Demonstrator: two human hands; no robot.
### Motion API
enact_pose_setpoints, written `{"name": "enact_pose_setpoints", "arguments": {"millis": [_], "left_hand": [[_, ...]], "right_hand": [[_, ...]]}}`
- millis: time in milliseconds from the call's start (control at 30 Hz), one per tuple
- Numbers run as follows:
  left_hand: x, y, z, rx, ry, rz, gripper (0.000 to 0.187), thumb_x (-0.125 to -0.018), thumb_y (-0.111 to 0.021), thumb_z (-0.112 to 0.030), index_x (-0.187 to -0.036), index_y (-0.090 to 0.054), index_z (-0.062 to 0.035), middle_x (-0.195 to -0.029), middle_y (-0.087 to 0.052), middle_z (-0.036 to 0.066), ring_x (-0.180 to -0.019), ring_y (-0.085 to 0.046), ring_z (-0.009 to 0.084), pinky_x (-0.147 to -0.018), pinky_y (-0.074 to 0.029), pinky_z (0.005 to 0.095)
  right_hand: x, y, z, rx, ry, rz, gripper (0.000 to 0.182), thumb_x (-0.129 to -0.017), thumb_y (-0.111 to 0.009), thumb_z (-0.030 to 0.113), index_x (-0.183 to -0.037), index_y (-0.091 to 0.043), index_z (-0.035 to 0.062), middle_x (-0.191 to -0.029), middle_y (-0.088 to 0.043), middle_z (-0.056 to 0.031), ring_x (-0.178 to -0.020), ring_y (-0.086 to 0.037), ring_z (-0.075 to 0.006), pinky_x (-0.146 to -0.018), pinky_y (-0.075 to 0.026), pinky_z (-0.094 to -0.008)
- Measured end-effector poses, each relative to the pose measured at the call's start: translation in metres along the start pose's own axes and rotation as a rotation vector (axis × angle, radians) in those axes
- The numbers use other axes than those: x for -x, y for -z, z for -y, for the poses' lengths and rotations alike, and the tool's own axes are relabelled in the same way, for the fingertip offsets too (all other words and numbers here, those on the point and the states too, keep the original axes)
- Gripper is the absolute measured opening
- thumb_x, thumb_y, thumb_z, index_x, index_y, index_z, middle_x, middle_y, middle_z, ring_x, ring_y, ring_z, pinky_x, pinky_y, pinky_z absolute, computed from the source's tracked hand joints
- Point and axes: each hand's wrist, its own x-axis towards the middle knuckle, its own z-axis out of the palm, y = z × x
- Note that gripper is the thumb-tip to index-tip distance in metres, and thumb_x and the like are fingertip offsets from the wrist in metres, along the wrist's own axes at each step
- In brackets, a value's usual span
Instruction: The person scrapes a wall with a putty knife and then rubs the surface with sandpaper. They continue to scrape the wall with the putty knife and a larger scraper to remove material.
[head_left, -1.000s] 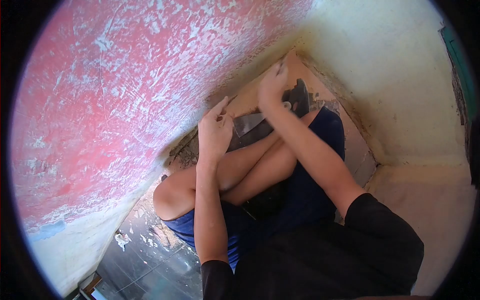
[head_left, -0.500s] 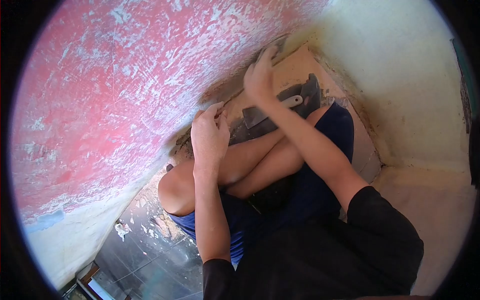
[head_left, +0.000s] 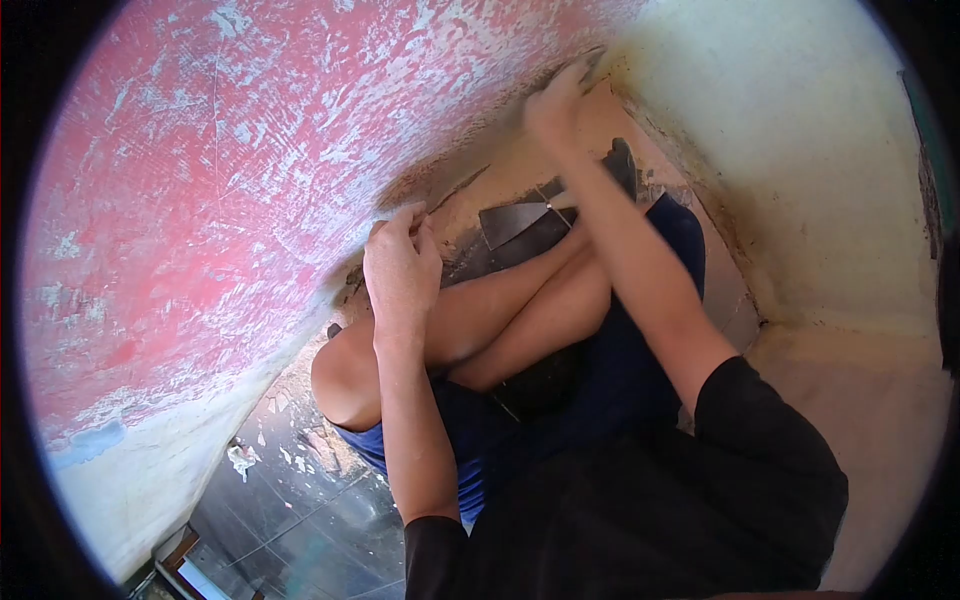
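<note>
Pink wall, right hand near its base

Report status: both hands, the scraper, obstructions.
Right hand at pink wall, grip blurred. Left hand half-curled by wall, grip unclear. Scraper beyond crossed legs, right forearm partly hiding it.

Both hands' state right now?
Left hand: fingers part-curled near the wall; any hold can't be told.
Right hand: blurred, by the wall; grip can't be told.
</note>
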Motion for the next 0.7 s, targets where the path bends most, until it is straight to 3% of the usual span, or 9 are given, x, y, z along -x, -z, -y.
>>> {"name": "enact_pose_setpoints", "arguments": {"millis": [33, 67, 133, 200, 300, 500, 567, 633, 700], "left_hand": [[0.0, 0.001, 0.0, -0.001, 0.0, 0.003, 0.022, -0.091, -0.064, -0.011, -0.109, -0.071, 0.0016, -0.096, -0.073, 0.023, -0.089, -0.072, 0.034, -0.082, -0.055, 0.0407], [-0.002, 0.002, -0.002, 0.013, 0.01, 0.009, 0.024, -0.091, -0.063, -0.01, -0.11, -0.071, 0.0025, -0.096, -0.072, 0.024, -0.09, -0.071, 0.0362, -0.082, -0.054, 0.0423], [-0.005, 0.0, -0.006, 0.035, 0.017, 0.012, 0.025, -0.091, -0.062, -0.01, -0.111, -0.07, 0.0034, -0.096, -0.071, 0.025, -0.09, -0.069, 0.0383, -0.083, -0.054, 0.044], [-0.007, -0.005, -0.008, 0.053, -0.007, 0.026, 0.025, -0.091, -0.062, -0.01, -0.11, -0.07, 0.0036, -0.096, -0.071, 0.025, -0.091, -0.07, 0.0378, -0.084, -0.054, 0.0435], [-0.006, -0.008, -0.009, 0.055, 0.011, 0.042, 0.025, -0.091, -0.062, -0.009, -0.11, -0.07, 0.0041, -0.097, -0.072, 0.025, -0.092, -0.07, 0.0376, -0.084, -0.054, 0.0433], [0.0, 0.005, -0.005, -0.02, 0.04, 0.049, 0.025, -0.091, -0.064, -0.011, -0.111, -0.071, 0.0021, -0.1, -0.073, 0.023, -0.093, -0.073, 0.0343, -0.085, -0.055, 0.04], [-0.002, 0.003, -0.003, -0.02, 0.035, 0.045, 0.025, -0.091, -0.065, -0.011, -0.111, -0.071, 0.0023, -0.099, -0.073, 0.023, -0.093, -0.073, 0.0341, -0.085, -0.055, 0.0397], [-0.005, -0.002, -0.004, -0.012, 0.022, 0.035, 0.025, -0.091, -0.065, -0.012, -0.111, -0.071, 0.0025, -0.099, -0.073, 0.023, -0.093, -0.073, 0.0338, -0.085, -0.055, 0.0395], [-0.007, -0.005, -0.004, -0.015, -0.005, 0.035, 0.025, -0.091, -0.065, -0.012, -0.111, -0.071, 0.0027, -0.098, -0.073, 0.023, -0.092, -0.073, 0.0335, -0.085, -0.055, 0.0394]], "right_hand": [[-0.019, 0.029, 0.018, -0.145, -0.259, 0.181, 0.08, -0.08, -0.046, -0.011, -0.148, -0.006, -0.0217, -0.155, -0.009, -0.0439, -0.146, -0.021, -0.0504, -0.117, -0.031, -0.0459], [-0.015, 0.023, 0.011, -0.143, -0.261, 0.181, 0.08, -0.08, -0.046, -0.011, -0.148, -0.006, -0.0217, -0.155, -0.009, -0.0439, -0.146, -0.021, -0.0504, -0.117, -0.031, -0.0459], [-0.004, -0.004, -0.014, -0.137, 0.003, 0.004, 0.079, -0.08, -0.048, -0.01, -0.147, -0.007, -0.0214, -0.156, -0.007, -0.0421, -0.142, -0.028, -0.0522, -0.116, -0.034, -0.0456], [0.051, -0.03, 0.003, 0.121, 0.136, -0.037, 0.081, -0.082, -0.047, -0.007, -0.15, -0.004, -0.0178, -0.127, -0.048, -0.046, -0.111, -0.058, -0.052, -0.096, -0.048, -0.0478], [0.075, -0.041, 0.015, 0.166, 0.353, -0.131, 0.084, -0.082, -0.048, -0.007, -0.15, -0.001, -0.0184, -0.129, -0.046, -0.0469, -0.112, -0.058, -0.0525, -0.097, -0.047, -0.0488], [-0.014, -0.008, -0.019, -0.013, 0.001, -0.155, 0.081, -0.081, -0.049, -0.007, -0.147, -0.006, -0.0212, -0.129, -0.047, -0.0453, -0.116, -0.053, -0.0547, -0.103, -0.044, -0.0474], [-0.008, -0.006, -0.016, -0.035, -0.032, 0.043, 0.09, -0.079, -0.049, -0.011, -0.15, 0.006, -0.0171, -0.154, -0.006, -0.0455, -0.136, -0.037, -0.052, -0.107, -0.041, -0.0473], [0.046, -0.037, -0.007, 0.019, 0.241, -0.08, 0.09, -0.079, -0.049, -0.012, -0.151, 0.005, -0.0169, -0.156, -0.004, -0.0428, -0.137, -0.035, -0.0519, -0.107, -0.041, -0.0476], [0.087, -0.045, 0.013, 0.078, 0.195, 0.089, 0.09, -0.078, -0.048, -0.013, -0.151, 0.004, -0.0164, -0.157, -0.002, -0.0421, -0.138, -0.035, -0.0516, -0.11, -0.038, -0.0468]]}}
